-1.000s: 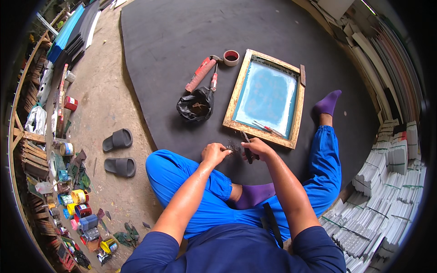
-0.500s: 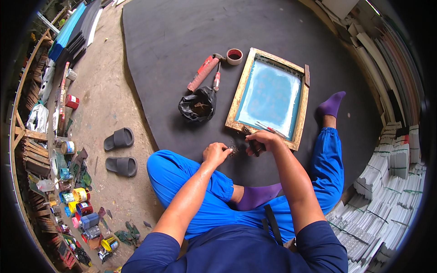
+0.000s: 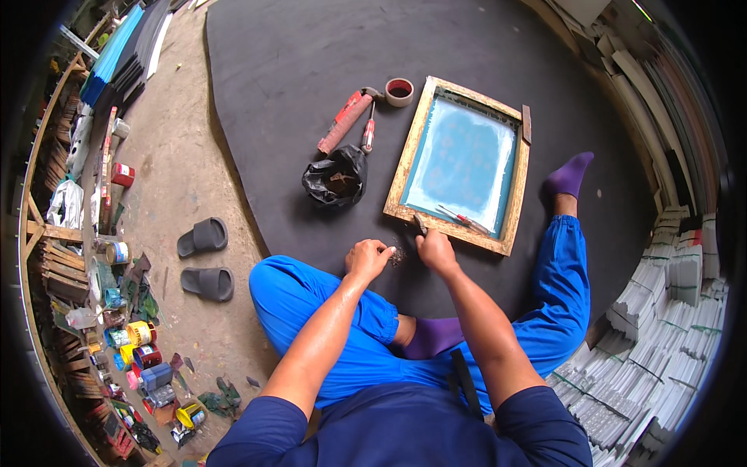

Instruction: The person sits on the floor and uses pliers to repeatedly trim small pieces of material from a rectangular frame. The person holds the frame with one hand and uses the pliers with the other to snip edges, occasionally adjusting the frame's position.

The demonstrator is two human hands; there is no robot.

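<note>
We sit cross-legged on a dark floor mat (image 3: 311,70) with both hands just in front of our knees, close to the near edge of a wooden screen frame (image 3: 464,163) with a pale blue mesh. Our left hand (image 3: 368,257) has its fingers pinched together on a small clump of dark bits (image 3: 399,256) that lies between the two hands; what the bits are is too small to tell. Our right hand (image 3: 436,249) is clenched on a small dark tool (image 3: 419,224) whose tip points up toward the frame's near rail and seems to touch it. On the frame's near corner, just beyond the right hand, lies a thin tool with a red handle (image 3: 464,219).

Farther out on the mat, left of the frame, sits a crumpled black plastic bag (image 3: 336,176), open at the top. Beyond it lie a red roller-like tool (image 3: 344,122) and a red-handled screwdriver (image 3: 368,135), side by side, with a roll of tape (image 3: 399,91) just past them. On the concrete floor to our left rests a pair of grey slippers (image 3: 204,258), well apart from the mat's things, and paint cans (image 3: 140,342) crowd the far left edge. White stacked sheets (image 3: 669,311) rise on our right.
</note>
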